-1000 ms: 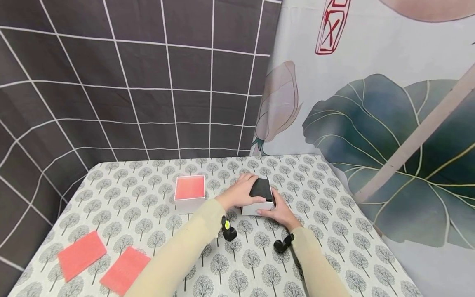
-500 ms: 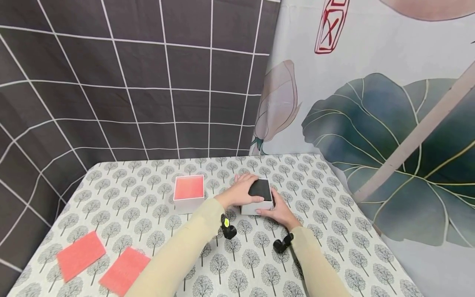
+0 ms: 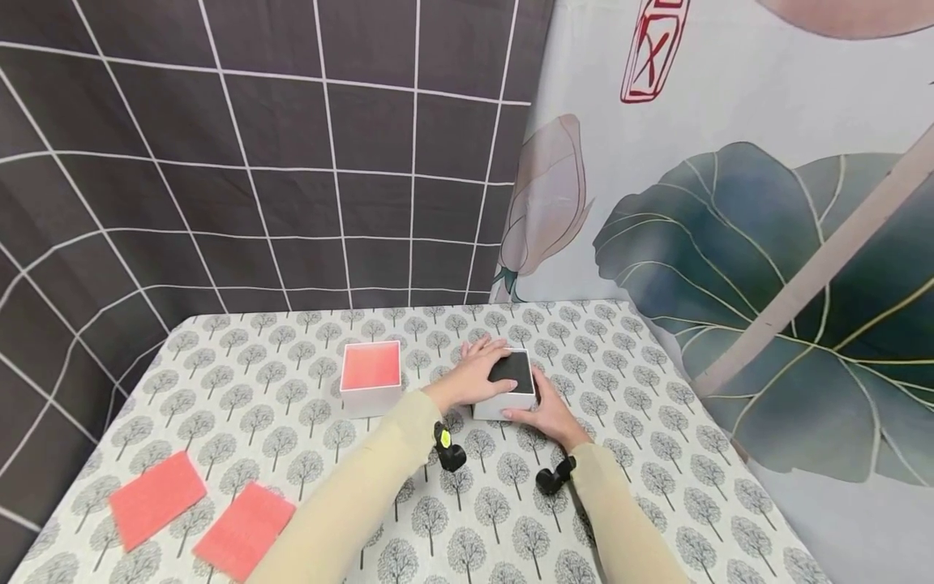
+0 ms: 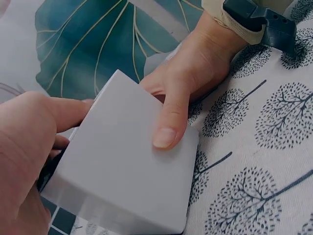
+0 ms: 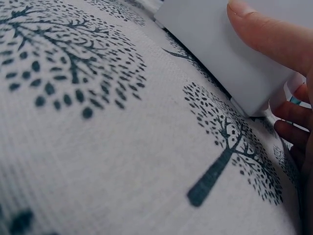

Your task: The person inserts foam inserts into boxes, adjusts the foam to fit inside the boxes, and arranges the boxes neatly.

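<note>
A white square box [image 3: 499, 407] stands on the tree-print tablecloth, with a black square sheet [image 3: 512, 373] lying just below its rim. Its kind of material I cannot tell. My left hand [image 3: 476, 377] rests over the box's left side; the thumb lies on the black sheet near the front rim and the fingers reach the far side. With my right hand [image 3: 547, 412] I grip the box at its right front corner. In the left wrist view the right thumb [image 4: 171, 120] presses on the white wall, its fingers round the side.
Left of the hands stands another white box [image 3: 371, 400] with a red sheet [image 3: 370, 367] inside. Two loose red sheets, one farther left [image 3: 157, 499] and one beside my left sleeve [image 3: 246, 529], lie at the table's front left. A dark gridded cloth [image 3: 292, 162] hangs behind.
The black sheet has gone down into the box: it stuck up over the rim a second ago and now sits inside it. Both hands stay nearly in place.
</note>
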`<state>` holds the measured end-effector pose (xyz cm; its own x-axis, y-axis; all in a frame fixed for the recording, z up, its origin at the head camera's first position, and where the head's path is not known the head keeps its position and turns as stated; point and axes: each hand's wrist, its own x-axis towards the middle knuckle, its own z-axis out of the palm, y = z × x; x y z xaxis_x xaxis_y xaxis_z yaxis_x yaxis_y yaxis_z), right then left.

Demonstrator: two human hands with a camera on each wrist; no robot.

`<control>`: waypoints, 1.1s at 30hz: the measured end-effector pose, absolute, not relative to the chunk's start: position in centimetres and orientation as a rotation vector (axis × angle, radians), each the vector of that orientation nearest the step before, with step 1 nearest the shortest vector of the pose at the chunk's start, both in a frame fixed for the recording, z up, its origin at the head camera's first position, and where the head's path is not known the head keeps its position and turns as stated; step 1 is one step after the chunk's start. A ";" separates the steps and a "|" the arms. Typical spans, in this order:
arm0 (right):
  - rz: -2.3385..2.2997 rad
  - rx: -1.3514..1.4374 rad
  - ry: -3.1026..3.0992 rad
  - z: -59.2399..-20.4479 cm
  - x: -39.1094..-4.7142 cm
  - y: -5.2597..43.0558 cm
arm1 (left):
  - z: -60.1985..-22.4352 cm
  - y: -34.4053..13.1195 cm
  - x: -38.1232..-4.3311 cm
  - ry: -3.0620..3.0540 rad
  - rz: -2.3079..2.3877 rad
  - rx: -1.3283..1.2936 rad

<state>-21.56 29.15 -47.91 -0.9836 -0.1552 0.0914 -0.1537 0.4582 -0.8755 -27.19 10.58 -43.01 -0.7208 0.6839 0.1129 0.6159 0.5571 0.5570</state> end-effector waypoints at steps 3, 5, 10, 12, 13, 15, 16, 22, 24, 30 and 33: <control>-1.605 -0.256 2.683 -47.9 -21.5 29.1 | -43.1 10.1 -27.3 2.656 0.944 1.131; -1.614 -0.241 2.678 -47.9 -21.4 29.1 | -43.2 9.6 -27.4 2.666 0.959 1.124; -1.620 -0.233 2.686 -47.8 -21.5 29.1 | -43.2 8.3 -27.6 2.667 1.033 1.081; -1.624 -0.230 2.690 -47.9 -21.6 29.1 | -43.1 7.7 -27.6 2.662 1.053 1.071; -1.630 -0.231 2.687 -47.9 -21.6 29.1 | -43.2 7.4 -27.6 2.666 1.054 1.071; -1.633 -0.227 2.680 -48.0 -21.6 29.1 | -43.2 6.9 -27.6 2.677 1.054 1.071; -1.633 -0.227 2.679 -48.0 -21.6 29.1 | -43.2 6.7 -27.6 2.685 1.055 1.075; -1.622 -0.213 2.707 -48.0 -21.4 29.1 | -43.2 6.1 -27.5 2.692 1.059 1.058; -1.624 -0.218 2.710 -48.0 -21.4 29.1 | -43.3 6.2 -27.5 2.694 1.056 1.040; -1.625 -0.241 2.689 -48.0 -21.3 29.0 | -43.6 6.5 -27.3 2.708 1.032 0.995; -1.615 -0.244 2.694 -48.2 -21.4 29.1 | -43.6 6.7 -27.3 2.705 1.017 0.974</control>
